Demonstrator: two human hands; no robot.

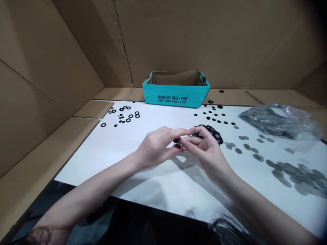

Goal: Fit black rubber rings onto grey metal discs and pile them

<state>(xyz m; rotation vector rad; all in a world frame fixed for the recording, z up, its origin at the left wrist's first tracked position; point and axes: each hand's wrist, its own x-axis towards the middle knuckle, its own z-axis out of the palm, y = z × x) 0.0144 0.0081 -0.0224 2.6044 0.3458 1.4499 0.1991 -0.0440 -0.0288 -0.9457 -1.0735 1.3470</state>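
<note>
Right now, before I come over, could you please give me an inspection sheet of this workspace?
Surface: glossy white board, with a dark sheet along its near edge.
Job's things: a small black piece at the fingertips; a curved stack of black rings against the right hand's fingers.
Clutter: loose black rings, black discs, grey metal discs, and a clear plastic bag of grey discs.
Hands: left hand pinches the small black piece; right hand is curled beside it.
Cables: nothing seen.
Surroundings: cardboard walls; a teal cardboard box at the board's far edge.
</note>
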